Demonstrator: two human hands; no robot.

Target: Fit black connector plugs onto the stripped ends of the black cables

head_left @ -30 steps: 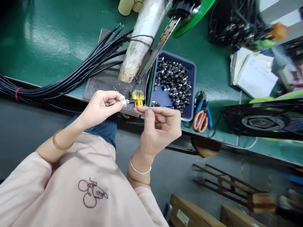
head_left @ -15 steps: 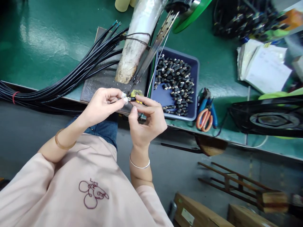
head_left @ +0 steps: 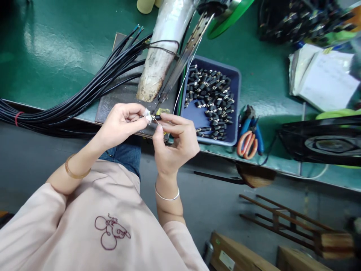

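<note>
My left hand (head_left: 121, 122), with white coverings on its thumb and fingertip, pinches a small connector (head_left: 156, 117) at its metal end. The connector's black body points toward my right hand (head_left: 177, 141), whose fingers are bent close beside it. A thin wire shows at my right thumb and fingertips. Just above the connector is the dark tip of a soldering iron (head_left: 183, 56), its shaft slanting down beside a stained, plastic-wrapped tube (head_left: 159, 49). A yellow sponge-like piece (head_left: 163, 111) lies behind the connector.
Black cables (head_left: 84, 90) lie bundled at the left. A blue tray (head_left: 238, 101) of black connectors stands right of my hands, then pliers (head_left: 249, 141), papers (head_left: 327, 77) and a black fan-like object (head_left: 324, 141). A wooden stool (head_left: 299, 226) and cardboard boxes (head_left: 239, 252) are below the table.
The view has shifted slightly, so the tray, pliers and papers appear farther right. The thin wire now shows at my right fingertips near the connector; my left hand keeps its pinch.
</note>
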